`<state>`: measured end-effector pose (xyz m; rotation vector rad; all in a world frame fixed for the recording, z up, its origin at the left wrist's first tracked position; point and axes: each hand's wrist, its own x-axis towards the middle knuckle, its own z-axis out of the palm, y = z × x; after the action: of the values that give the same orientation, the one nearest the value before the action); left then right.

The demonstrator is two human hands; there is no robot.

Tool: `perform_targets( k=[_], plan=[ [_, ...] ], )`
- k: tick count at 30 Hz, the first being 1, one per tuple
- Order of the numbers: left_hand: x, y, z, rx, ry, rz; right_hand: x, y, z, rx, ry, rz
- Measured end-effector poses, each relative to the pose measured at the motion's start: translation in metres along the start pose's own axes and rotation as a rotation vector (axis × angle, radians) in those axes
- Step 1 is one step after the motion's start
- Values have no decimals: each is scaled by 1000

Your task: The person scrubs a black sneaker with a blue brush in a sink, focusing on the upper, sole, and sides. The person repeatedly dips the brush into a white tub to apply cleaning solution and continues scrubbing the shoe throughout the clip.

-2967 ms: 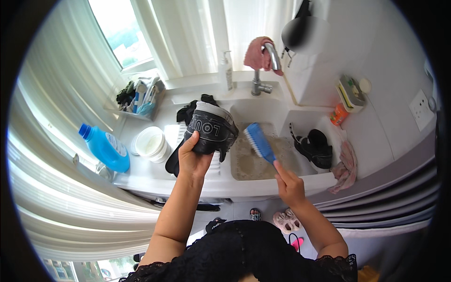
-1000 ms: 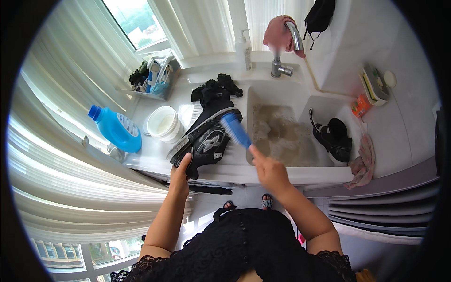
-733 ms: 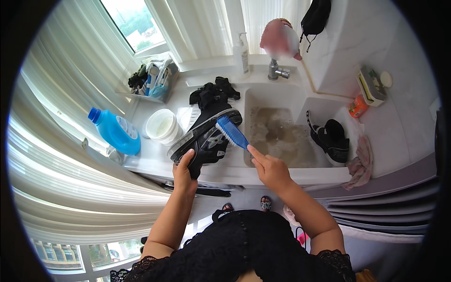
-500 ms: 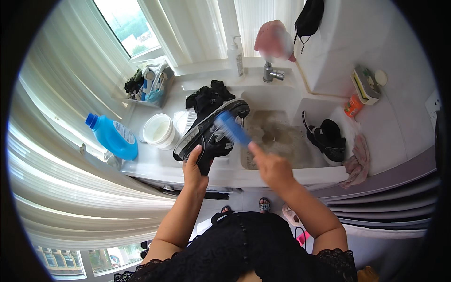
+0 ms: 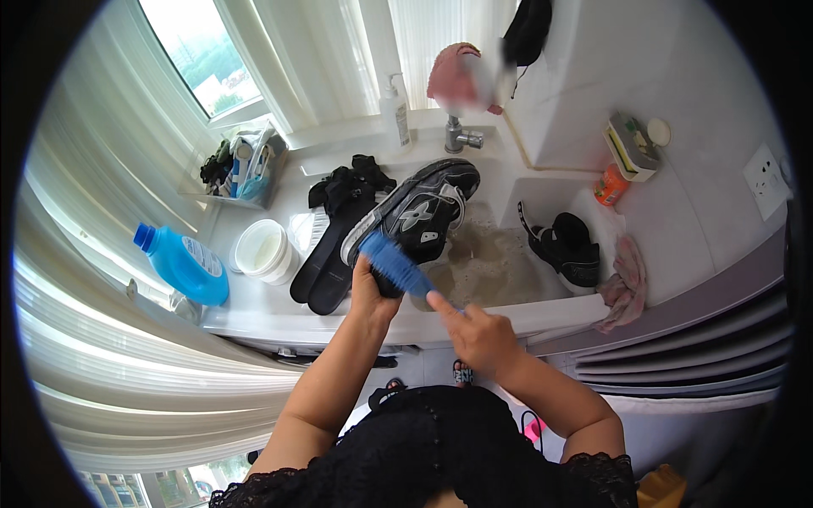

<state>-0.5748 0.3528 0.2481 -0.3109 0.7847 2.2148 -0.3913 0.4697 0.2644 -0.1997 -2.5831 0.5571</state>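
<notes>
My left hand (image 5: 373,292) grips a black sneaker (image 5: 421,218) by its heel, over the left side of the sink. The sneaker has grey-white trim and a pale sole edge, and its toe points up and to the right. In my right hand (image 5: 481,334) is the handle of a blue brush (image 5: 396,264). The brush head lies over the sneaker near its heel, close to my left fingers; its bristles are mostly hidden. Murky, sudsy water stands in the sink (image 5: 483,306). A second black shoe (image 5: 569,250) rests on the ledge right of the water.
Black insoles (image 5: 332,271) and dark cloth (image 5: 351,182) lie on the left counter. Nearby are a white tub (image 5: 266,252), a blue detergent bottle (image 5: 185,267) and a clear box (image 5: 246,169). A tap (image 5: 461,135) stands behind the sink. A pink rag (image 5: 624,284) hangs at right.
The brush has moved from the sneaker's toe area down to its heel. The sneaker has shifted right over the sink, uncovering the insoles. My view has moved slightly.
</notes>
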Motion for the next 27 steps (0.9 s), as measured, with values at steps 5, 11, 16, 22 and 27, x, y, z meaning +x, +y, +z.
perform_targets(
  k=[5,11,16,22,27],
  plan=[
    [4,-6,23,65,16,-13,12,31,-5,-54,186,95],
    [9,-20,30,72,24,-38,-5,24,-15,-139,115,184],
    [16,-31,21,81,-25,-12,-18,10,-13,-55,58,137],
    [6,-24,14,213,42,24,-11,27,-12,-16,90,171],
    [-1,-17,5,51,21,-84,-16,7,-7,-151,5,19]
  ],
)
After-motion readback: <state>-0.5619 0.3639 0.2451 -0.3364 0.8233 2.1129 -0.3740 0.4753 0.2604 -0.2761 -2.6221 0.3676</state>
